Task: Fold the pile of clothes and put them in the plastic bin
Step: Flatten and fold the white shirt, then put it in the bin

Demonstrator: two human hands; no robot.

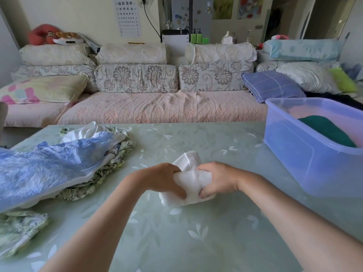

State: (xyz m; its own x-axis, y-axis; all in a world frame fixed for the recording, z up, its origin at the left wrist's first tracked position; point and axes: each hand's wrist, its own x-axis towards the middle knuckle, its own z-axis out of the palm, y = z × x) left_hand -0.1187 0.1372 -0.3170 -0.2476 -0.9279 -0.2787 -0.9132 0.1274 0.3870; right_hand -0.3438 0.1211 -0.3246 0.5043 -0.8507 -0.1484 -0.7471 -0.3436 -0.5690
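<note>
Head view shows both hands, left (pixel 167 178) and right (pixel 218 179), gripping a small white cloth (pixel 191 180) at table (pixel 196 242) centre, while the bin (pixel 306 158) at 2 o'clock holds some folded clothes and the pile (pixel 59 163) at 9 o'clock waits.

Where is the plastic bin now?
In the head view, the plastic bin stands on the table at the right, beyond the right hand, holding a green garment.
</note>
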